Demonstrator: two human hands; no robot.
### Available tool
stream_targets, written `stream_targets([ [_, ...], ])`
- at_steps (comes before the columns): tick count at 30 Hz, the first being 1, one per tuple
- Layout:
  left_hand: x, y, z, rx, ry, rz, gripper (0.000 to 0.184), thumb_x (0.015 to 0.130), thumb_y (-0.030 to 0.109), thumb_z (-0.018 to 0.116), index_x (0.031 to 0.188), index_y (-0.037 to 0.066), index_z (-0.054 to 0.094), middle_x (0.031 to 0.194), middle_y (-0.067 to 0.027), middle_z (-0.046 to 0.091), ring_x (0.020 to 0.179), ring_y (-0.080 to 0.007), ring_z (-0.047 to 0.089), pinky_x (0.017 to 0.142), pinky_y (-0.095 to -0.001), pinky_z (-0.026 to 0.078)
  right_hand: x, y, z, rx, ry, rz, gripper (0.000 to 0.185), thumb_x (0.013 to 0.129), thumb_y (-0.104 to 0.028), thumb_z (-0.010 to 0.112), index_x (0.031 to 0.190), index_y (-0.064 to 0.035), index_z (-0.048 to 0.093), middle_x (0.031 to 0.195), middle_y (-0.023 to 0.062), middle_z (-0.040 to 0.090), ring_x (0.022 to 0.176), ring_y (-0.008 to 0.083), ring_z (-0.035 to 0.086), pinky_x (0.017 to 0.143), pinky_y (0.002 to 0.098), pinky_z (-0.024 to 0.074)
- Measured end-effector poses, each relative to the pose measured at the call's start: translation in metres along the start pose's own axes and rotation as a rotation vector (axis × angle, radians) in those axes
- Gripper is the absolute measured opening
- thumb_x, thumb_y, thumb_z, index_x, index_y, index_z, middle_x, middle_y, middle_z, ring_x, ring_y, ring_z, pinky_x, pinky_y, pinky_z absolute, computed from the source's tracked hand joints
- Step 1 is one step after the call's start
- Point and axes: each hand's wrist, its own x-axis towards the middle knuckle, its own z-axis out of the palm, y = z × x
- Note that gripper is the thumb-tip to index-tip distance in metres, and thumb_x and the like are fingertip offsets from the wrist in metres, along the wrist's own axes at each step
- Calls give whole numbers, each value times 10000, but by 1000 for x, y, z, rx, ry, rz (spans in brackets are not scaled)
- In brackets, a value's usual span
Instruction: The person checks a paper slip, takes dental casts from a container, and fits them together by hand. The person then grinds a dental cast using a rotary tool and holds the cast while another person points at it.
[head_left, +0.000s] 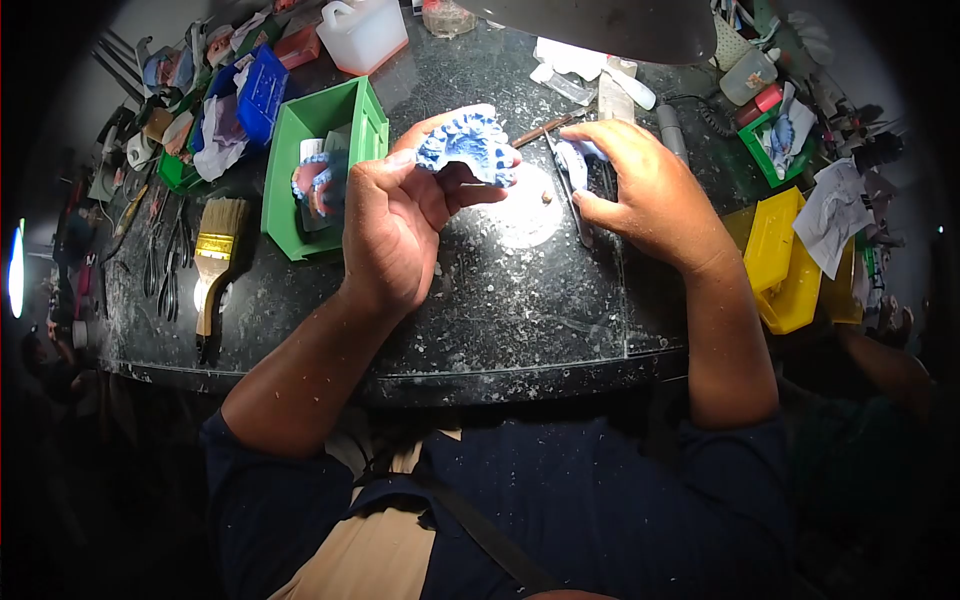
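My left hand (pixel 395 215) is closed around a blue plaster dental model (pixel 462 142), raised above the bench with its row of teeth along the upper edge. My right hand (pixel 650 190) curves round a second blue and white dental model (pixel 574 165), its thumb and fingers on either side; part of this model is hidden by the fingers. Beside it lies a thin metal tool (pixel 583 228), partly covered by the hand. A slim brown-handled tool (pixel 545 128) lies between the two hands. Another dental model with pink parts (pixel 314 183) sits in the green bin (pixel 283 215).
A paintbrush (pixel 215 250) and several metal tools (pixel 168 255) lie at the left. Blue bin (pixel 262 95), white jug (pixel 362 35) and lamp shade (pixel 610 25) stand or hang toward the back. Yellow bins (pixel 785 265) and a small green bin (pixel 775 160) are at the right.
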Motion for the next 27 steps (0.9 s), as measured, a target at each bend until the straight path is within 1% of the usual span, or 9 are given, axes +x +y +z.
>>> stream_targets([
  [2, -2, 0, -1, -45, -3, -17, 750, 1025, 460, 337, 1473, -96, 564, 1359, -289, 697, 1138, -371, 743, 1065, -518, 562, 1, -1, -1, -6, -7, -2, 564, 844, -204, 834, 1366, -49, 686, 1327, 163, 718, 1270, 364, 671, 1124, 449, 529],
  [5, -4, 4, 7, -38, 52, -16, 752, 1025, 469, 339, 1426, -112, 598, 1347, -278, 708, 1084, -373, 761, 1030, -514, 587, 0, -1, -2, 24, -29, -8, 564, 847, -211, 845, 1370, -71, 686, 1380, 175, 691, 1285, 383, 660, 1134, 463, 522],
  [8, -4, 5, 8, -37, 64, -33, 756, 1023, 473, 343, 1409, -124, 603, 1335, -267, 717, 1072, -369, 765, 1002, -514, 604, 3, -3, 2, 21, 71, -99, 497, 855, -218, 853, 1318, -99, 718, 1420, 176, 662, 1319, 389, 633, 1148, 476, 504],
  [11, -4, 4, 7, -44, 67, -34, 756, 1024, 472, 348, 1405, -130, 601, 1308, -272, 726, 1060, -375, 766, 1005, -514, 603, 6, -10, 3, 6, 22, -213, 404, 856, -202, 855, 1237, -111, 755, 1431, 169, 649, 1348, 385, 607, 1156, 482, 487],
  [12, -4, 4, 7, -73, 80, -43, 762, 1024, 478, 349, 1404, -132, 600, 1288, -278, 731, 1053, -376, 766, 1004, -514, 600, 5, -11, 6, 32, 26, -237, 317, 864, -179, 847, 1162, -102, 773, 1412, 153, 659, 1352, 361, 602, 1159, 474, 476],
  [17, -5, 1, -1, -102, 64, -60, 796, 1022, 516, 357, 1419, -134, 591, 1183, -307, 750, 1015, -383, 762, 1004, -512, 587, 5, -10, 8, 1, 22, -236, 261, 864, -157, 844, 1110, -105, 772, 1410, 139, 662, 1329, 357, 615, 1153, 473, 479],
  [20, -3, -2, -7, -168, -8, -45, 730, 1050, 467, 282, 1399, -95, 588, 1201, -273, 754, 1108, -382, 748, 1026, -536, 593, 6, -10, 11, -23, 16, -231, 231, 867, -154, 842, 1082, -108, 773, 1401, 126, 667, 1316, 352, 620, 1146, 468, 484],
  [23, -4, 3, 2, -150, 86, -91, 814, 1010, 532, 389, 1457, -125, 567, 1145, -313, 756, 1005, -394, 758, 1013, -520, 580, 7, -10, 14, -33, 11, -253, 207, 869, -150, 840, 1061, -110, 774, 1382, 115, 676, 1299, 348, 628, 1135, 465, 490],
  [27, -3, 4, 1, -202, 39, -107, 823, 1005, 525, 393, 1492, -127, 517, 1239, -326, 720, 1067, -407, 743, 1032, -530, 581, 10, -6, 11, 32, 62, -230, 178, 872, -141, 837, 1032, -101, 771, 1317, 104, 706, 1274, 350, 635, 1120, 463, 494],
])
